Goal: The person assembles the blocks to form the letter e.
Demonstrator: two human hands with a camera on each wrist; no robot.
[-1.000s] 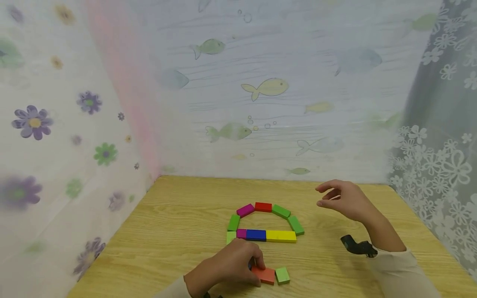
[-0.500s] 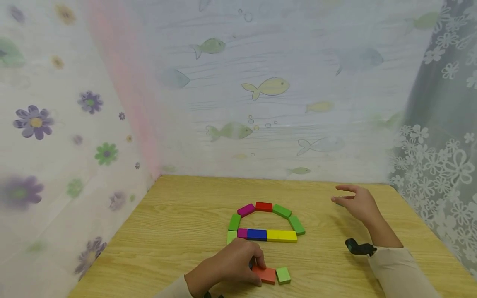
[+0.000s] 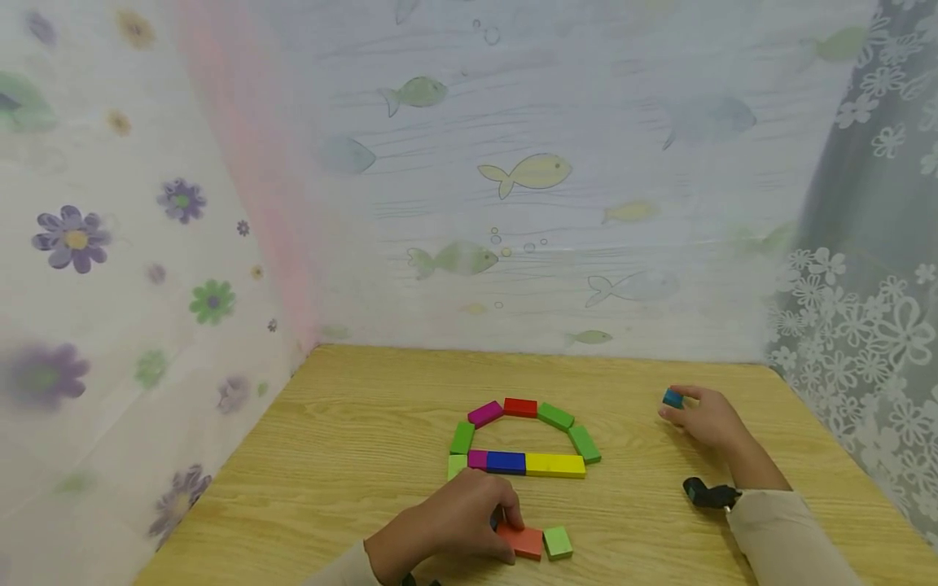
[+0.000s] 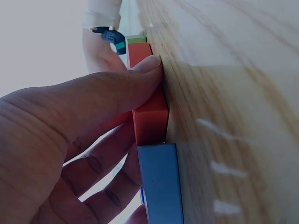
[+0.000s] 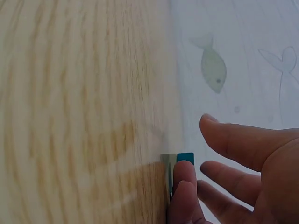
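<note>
In the head view my left hand (image 3: 462, 517) rests low on the table, its thumb and fingers on either side of an orange-red block (image 3: 524, 544). The left wrist view shows the thumb against that block and a blue block (image 4: 161, 182) end to end with it. A light green block (image 3: 558, 543) lies just right of the orange-red one. My right hand (image 3: 707, 417) is at the back right, fingers around a small teal-blue block (image 3: 672, 398). In the right wrist view, the thumb stands apart from that block (image 5: 185, 157), while a fingertip partly covers it.
Green, magenta and red blocks (image 3: 520, 408) form an arch on the wooden table (image 3: 352, 456). Along its base runs a row of magenta, dark blue and yellow blocks (image 3: 554, 465), with a light green block (image 3: 457, 466) at the left end. A fish-print sheet (image 3: 454, 203) hangs behind.
My right hand has moved right and slightly down, and its fingers have drawn nearer together. The teal-blue block, hidden at first, now shows at its fingertips. The left hand keeps its place.
</note>
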